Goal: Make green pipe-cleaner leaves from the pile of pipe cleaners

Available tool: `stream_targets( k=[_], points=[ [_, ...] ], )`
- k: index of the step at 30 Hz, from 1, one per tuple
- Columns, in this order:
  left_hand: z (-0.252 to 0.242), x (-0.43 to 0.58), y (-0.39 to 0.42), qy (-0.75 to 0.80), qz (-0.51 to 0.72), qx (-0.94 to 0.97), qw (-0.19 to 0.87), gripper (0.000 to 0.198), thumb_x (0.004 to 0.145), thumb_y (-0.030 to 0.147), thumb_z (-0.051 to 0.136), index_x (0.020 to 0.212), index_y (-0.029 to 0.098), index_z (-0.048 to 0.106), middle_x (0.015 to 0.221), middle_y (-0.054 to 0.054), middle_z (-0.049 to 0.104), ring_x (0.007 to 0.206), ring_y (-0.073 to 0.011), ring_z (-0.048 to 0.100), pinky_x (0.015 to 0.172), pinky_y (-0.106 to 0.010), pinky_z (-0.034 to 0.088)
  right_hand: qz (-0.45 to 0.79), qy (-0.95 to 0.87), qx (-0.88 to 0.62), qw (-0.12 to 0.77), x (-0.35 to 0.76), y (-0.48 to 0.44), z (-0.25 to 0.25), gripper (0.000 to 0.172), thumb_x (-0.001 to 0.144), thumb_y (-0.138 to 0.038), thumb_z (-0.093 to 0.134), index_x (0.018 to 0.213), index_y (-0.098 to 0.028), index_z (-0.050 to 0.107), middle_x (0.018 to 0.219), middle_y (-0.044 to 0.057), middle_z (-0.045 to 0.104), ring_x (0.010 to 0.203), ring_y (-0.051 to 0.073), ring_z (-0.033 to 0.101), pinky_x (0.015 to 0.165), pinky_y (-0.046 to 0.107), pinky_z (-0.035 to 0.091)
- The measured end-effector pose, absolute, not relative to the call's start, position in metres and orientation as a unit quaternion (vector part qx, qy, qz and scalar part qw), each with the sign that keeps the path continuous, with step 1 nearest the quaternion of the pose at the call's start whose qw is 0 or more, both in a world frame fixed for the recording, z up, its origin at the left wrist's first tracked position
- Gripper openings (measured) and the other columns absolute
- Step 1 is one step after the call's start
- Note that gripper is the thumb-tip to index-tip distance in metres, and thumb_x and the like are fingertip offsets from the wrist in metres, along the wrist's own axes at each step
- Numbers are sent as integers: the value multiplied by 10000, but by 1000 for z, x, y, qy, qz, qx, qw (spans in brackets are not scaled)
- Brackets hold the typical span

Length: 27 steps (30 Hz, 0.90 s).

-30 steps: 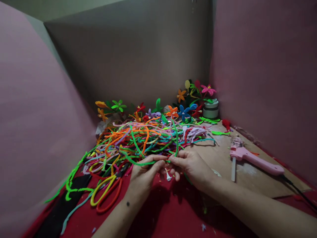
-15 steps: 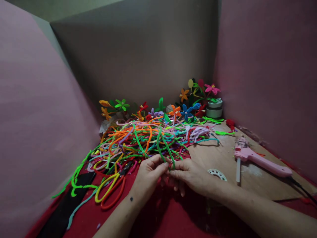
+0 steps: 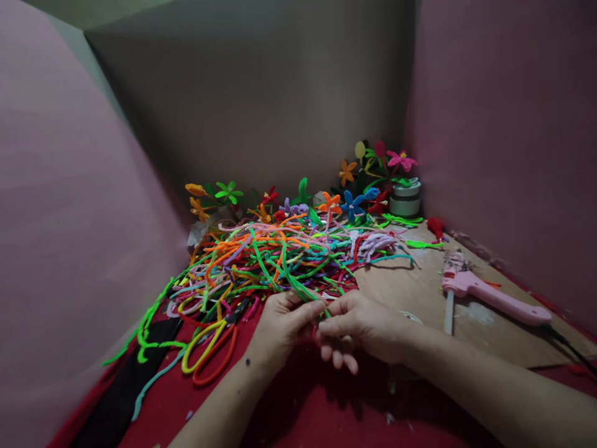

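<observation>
A green pipe cleaner (image 3: 297, 281), bent double, runs up and left from between my fingertips. My left hand (image 3: 290, 322) pinches it between thumb and forefinger. Close against it, my right hand (image 3: 347, 326) pinches its lower end, with the other fingers loosely curled below. Just beyond both hands spreads a tangled heap of colourful pipe cleaners (image 3: 261, 252). Scissors with yellow and red handles (image 3: 209, 351) lie left of my left hand, their blades partly under the heap.
On a brown board (image 3: 396, 289) at the right rests a pink glue gun (image 3: 497, 300) with its cord. Several pipe-cleaner flowers (image 3: 352, 205) stand behind the heap, near a pale round pot (image 3: 405, 198). Pink panels (image 3: 504, 137) flank the red cloth (image 3: 298, 404).
The green pipe cleaner's bent loop has tilted from upright to the left, and its two strands now lie closer together. My right hand has turned slightly, showing more of its lower fingers.
</observation>
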<state>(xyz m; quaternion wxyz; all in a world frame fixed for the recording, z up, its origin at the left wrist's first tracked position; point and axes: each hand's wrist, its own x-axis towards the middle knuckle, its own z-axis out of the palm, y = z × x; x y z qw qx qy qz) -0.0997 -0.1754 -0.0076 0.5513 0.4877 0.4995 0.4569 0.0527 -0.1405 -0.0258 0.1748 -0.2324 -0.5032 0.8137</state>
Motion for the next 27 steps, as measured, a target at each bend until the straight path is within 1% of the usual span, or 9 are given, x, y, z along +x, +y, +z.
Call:
stream_targets(
  k=[4, 8, 11, 13, 15, 18, 20, 24, 27],
  points=[
    [-4, -103, -175, 478, 464, 491, 562, 161, 730, 289, 642, 708, 132, 614, 518, 20, 538, 446, -51, 457, 450, -168, 331, 885, -402, -146, 183, 55, -140, -30, 297, 734, -338, 609, 784, -46, 616, 616, 86, 650, 474, 128, 612, 367, 179, 453],
    [-1, -104, -176, 453, 457, 511, 570, 157, 754, 278, 614, 703, 132, 591, 546, 13, 538, 469, -59, 466, 475, -182, 347, 906, -354, -156, 173, 54, -141, -33, 216, 718, -272, 627, 755, -59, 622, 587, 63, 651, 434, 108, 602, 351, 149, 434],
    [-1, -102, -178, 448, 458, 522, 563, 141, 748, 272, 613, 726, 135, 588, 568, 11, 543, 482, -68, 468, 484, -194, 355, 900, -356, -177, 178, 52, -142, -34, 199, 673, -252, 645, 727, -61, 627, 559, 56, 646, 408, 99, 587, 331, 137, 410],
    [-1, -100, -178, 468, 459, 534, 534, 151, 742, 278, 614, 713, 132, 587, 557, 16, 533, 471, -65, 446, 470, -194, 339, 885, -366, -206, 200, 51, -143, -32, 189, 645, -252, 653, 692, -72, 620, 527, 47, 634, 387, 93, 566, 311, 136, 382],
    [0, -97, -179, 512, 456, 540, 488, 198, 733, 294, 617, 642, 124, 574, 503, 28, 492, 446, -55, 400, 440, -186, 299, 852, -401, -252, 222, 49, -144, -29, 167, 628, -251, 654, 623, -96, 592, 481, 29, 610, 350, 82, 526, 282, 137, 333],
    [1, -93, -179, 574, 454, 526, 432, 263, 702, 305, 635, 541, 124, 533, 442, 51, 419, 417, -39, 331, 407, -178, 250, 756, -509, -328, 249, 49, -148, -25, 190, 648, -230, 616, 514, -118, 540, 406, -8, 547, 277, 48, 417, 255, 142, 260],
    [2, -92, -180, 589, 454, 521, 419, 278, 698, 315, 631, 522, 129, 520, 433, 55, 412, 408, -38, 319, 398, -178, 243, 714, -552, -337, 266, 49, -150, -24, 193, 683, -233, 572, 530, -116, 559, 429, -15, 548, 287, 41, 411, 275, 147, 283],
    [2, -91, -180, 578, 439, 534, 434, 226, 707, 324, 610, 599, 128, 578, 463, 43, 465, 415, -49, 343, 400, -182, 249, 740, -523, -308, 291, 48, -150, -25, 121, 683, -242, 563, 643, -129, 581, 543, -8, 604, 387, 68, 511, 359, 165, 393],
    [-2, -92, -178, 585, 439, 544, 411, 205, 701, 324, 612, 637, 130, 598, 512, 30, 508, 455, -65, 382, 430, -189, 283, 705, -540, -350, 298, 47, -150, -25, 136, 679, -227, 548, 572, -145, 539, 466, -31, 551, 326, 61, 445, 294, 160, 338]
  ],
)
